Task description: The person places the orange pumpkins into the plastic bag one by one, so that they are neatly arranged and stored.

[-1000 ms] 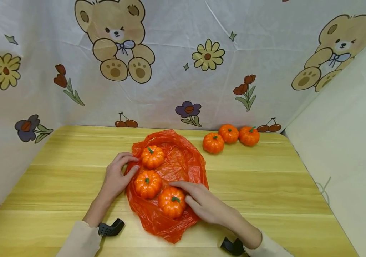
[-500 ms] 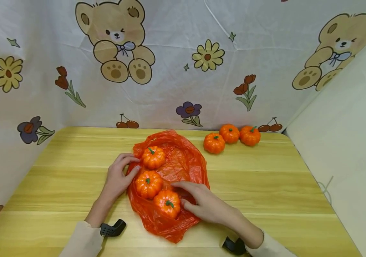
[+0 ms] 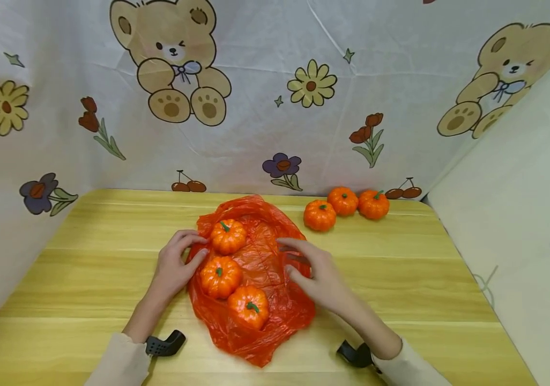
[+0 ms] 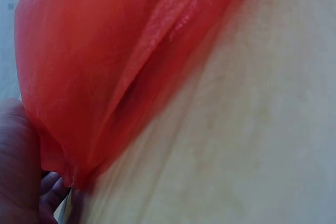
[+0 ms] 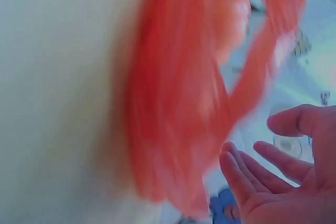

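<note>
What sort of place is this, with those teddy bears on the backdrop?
Probably a small indoor filming booth, though I can't be sure: a bear-and-flower cloth hangs behind a wood-grain table, and a black device sits at each wrist.

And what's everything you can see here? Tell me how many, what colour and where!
table: one, yellowish, across the middle
plastic bag: one, red, open on the table
pumpkins in the bag: three, orange, at its left and front
pumpkins outside: three, orange, table's back right
bear-print backdrop: one, white, behind the table
side wall: one, white, right
cord: one, pale, by that wall
wrist devices: two, black, at the wrists
sleeves: two, beige, bottom
left fingers: at the bag's left edge
right fingers: over its right side
</note>
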`<state>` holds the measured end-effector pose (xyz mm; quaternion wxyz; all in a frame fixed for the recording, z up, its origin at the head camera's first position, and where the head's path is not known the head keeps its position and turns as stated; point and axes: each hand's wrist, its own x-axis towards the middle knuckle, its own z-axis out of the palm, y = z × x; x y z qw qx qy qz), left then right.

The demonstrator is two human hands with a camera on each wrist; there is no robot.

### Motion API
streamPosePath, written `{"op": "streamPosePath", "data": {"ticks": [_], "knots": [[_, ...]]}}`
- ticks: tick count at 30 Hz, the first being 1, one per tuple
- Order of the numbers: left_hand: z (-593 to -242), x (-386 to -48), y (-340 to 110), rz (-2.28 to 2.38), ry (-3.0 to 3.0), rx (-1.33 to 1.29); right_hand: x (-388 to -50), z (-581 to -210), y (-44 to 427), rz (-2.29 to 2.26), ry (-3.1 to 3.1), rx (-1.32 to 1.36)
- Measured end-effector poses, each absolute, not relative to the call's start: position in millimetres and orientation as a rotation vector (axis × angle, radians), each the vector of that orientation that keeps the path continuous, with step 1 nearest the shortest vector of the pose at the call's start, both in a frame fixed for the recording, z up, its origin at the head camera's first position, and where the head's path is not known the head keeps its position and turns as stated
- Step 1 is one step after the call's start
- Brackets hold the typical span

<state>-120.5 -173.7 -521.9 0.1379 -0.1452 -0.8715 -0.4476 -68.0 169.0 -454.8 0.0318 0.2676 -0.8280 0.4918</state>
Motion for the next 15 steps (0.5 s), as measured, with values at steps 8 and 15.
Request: {"op": "streamPosePath", "data": {"ticks": [8, 15], "knots": [[-524, -118, -178, -1.295, -2.543, -0.401, -93, -440, 200, 1.314, -2.519, 0.507], [-526, -120, -175, -1.301, -2.523, -0.422, -117, -433, 229, 1.177, -2.452, 0.344]]}}
